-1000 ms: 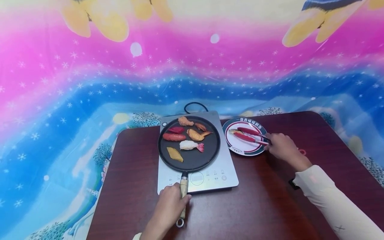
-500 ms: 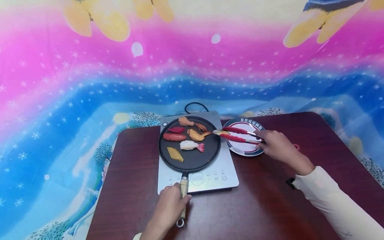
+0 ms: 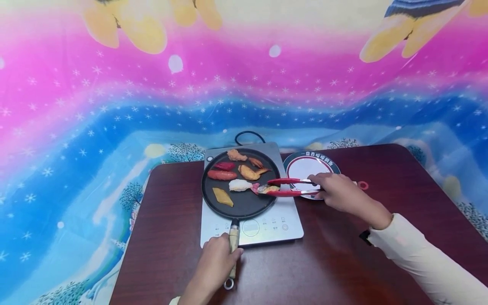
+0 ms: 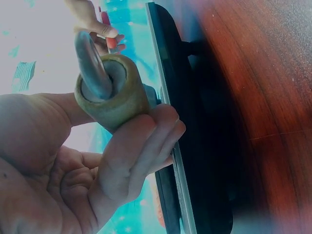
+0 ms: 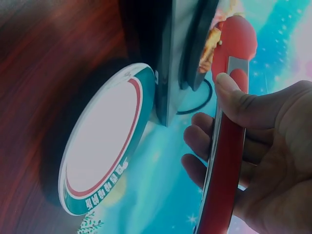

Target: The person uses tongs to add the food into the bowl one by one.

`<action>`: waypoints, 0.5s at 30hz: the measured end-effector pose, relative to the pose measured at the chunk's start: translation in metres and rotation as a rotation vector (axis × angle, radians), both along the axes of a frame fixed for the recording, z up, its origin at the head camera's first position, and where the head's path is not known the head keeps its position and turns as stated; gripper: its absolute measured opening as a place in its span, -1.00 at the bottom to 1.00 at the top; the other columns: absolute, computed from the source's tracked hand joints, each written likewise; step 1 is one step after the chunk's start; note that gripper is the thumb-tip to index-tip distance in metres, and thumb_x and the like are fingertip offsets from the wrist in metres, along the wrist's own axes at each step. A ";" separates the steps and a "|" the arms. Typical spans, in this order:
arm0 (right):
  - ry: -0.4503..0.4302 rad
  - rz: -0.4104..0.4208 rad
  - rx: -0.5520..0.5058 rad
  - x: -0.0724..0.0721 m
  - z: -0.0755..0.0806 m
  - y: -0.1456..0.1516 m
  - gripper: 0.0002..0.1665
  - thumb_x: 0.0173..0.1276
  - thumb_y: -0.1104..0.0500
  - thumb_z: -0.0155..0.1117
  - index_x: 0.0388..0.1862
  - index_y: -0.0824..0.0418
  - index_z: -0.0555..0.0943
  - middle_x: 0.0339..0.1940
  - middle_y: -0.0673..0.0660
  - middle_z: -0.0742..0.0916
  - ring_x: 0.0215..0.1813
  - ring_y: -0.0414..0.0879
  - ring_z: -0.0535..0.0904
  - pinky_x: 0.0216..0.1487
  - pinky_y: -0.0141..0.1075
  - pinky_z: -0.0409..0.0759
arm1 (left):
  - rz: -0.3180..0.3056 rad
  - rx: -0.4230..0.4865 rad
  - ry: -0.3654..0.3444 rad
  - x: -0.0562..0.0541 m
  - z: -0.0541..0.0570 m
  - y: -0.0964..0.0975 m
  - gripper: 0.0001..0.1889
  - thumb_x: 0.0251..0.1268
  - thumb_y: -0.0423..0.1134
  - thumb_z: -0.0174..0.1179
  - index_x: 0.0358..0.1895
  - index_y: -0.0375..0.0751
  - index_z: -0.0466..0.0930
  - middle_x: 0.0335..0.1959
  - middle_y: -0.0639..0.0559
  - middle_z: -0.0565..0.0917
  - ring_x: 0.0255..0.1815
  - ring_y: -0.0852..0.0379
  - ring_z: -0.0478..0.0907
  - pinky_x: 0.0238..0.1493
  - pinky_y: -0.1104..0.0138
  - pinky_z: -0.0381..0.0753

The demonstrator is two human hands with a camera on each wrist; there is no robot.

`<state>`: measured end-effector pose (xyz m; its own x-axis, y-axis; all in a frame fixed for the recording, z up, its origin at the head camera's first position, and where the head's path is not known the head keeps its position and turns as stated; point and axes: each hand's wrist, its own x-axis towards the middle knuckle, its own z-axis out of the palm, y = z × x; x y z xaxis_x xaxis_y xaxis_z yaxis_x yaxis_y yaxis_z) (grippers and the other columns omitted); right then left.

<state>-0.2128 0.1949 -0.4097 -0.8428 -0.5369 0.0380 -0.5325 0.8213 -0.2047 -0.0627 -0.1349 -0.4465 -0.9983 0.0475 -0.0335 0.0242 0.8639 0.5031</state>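
My left hand (image 3: 215, 262) grips the wooden handle (image 3: 234, 241) of a black frying pan (image 3: 244, 207). In the left wrist view, fingers wrap the handle below its metal hanging ring (image 4: 92, 66). My right hand (image 3: 343, 192) holds red-tipped tongs (image 3: 289, 193) over the pan's right side. Between the tong tips is a small yellowish and grey food piece (image 3: 267, 189), close to the pink tail of a white shrimp (image 3: 240, 185). Around it in the pan lie a sausage (image 3: 222, 175), a chicken wing (image 3: 249, 172), a drumstick (image 3: 236, 155) and a flat yellow piece (image 3: 222, 196).
The pan sits on a silver induction cooker (image 3: 293, 226) with a black cord (image 3: 249, 131) behind. Right of it, a round green-rimmed plate (image 3: 301, 163) lies partly under the tongs. All stand on a dark red-brown table (image 3: 167, 212) against a printed cloth (image 3: 190, 97).
My right hand has carried the tongs and the food piece leftward from the plate to over the pan's right side. The left hand keeps its place on the handle.
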 end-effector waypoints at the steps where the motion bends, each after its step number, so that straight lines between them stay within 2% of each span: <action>1: 0.001 0.007 0.006 0.000 -0.001 -0.001 -0.42 0.19 0.32 0.53 0.23 0.27 0.65 -0.06 0.19 0.80 -0.15 0.00 0.68 -0.09 0.03 0.69 | 0.002 0.001 -0.003 0.000 0.000 0.000 -0.70 0.11 -0.17 0.50 -0.46 -0.26 0.57 -0.68 0.07 0.49 -0.62 0.14 0.49 -0.53 0.28 0.41; 8: 0.015 0.039 0.033 -0.003 -0.004 -0.006 -0.39 0.17 0.29 0.57 0.23 0.26 0.65 -0.05 0.19 0.80 -0.10 0.01 0.70 -0.04 0.04 0.70 | 0.009 0.001 -0.014 0.000 0.001 0.000 -0.70 0.12 -0.17 0.50 -0.46 -0.26 0.57 -0.68 0.07 0.48 -0.61 0.13 0.49 -0.52 0.28 0.42; 15: 0.001 0.069 0.049 -0.005 0.004 -0.015 -0.35 0.14 0.32 0.58 0.25 0.30 0.64 0.00 0.24 0.80 0.00 0.09 0.73 0.03 0.06 0.71 | 0.013 -0.002 -0.013 0.000 0.000 0.001 -0.70 0.12 -0.16 0.50 -0.46 -0.25 0.56 -0.68 0.07 0.49 -0.61 0.12 0.50 -0.52 0.27 0.43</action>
<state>-0.2181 0.1794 -0.4059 -0.8040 -0.5946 0.0106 -0.5879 0.7920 -0.1648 -0.0622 -0.1344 -0.4463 -0.9983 0.0347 -0.0466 0.0066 0.8651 0.5015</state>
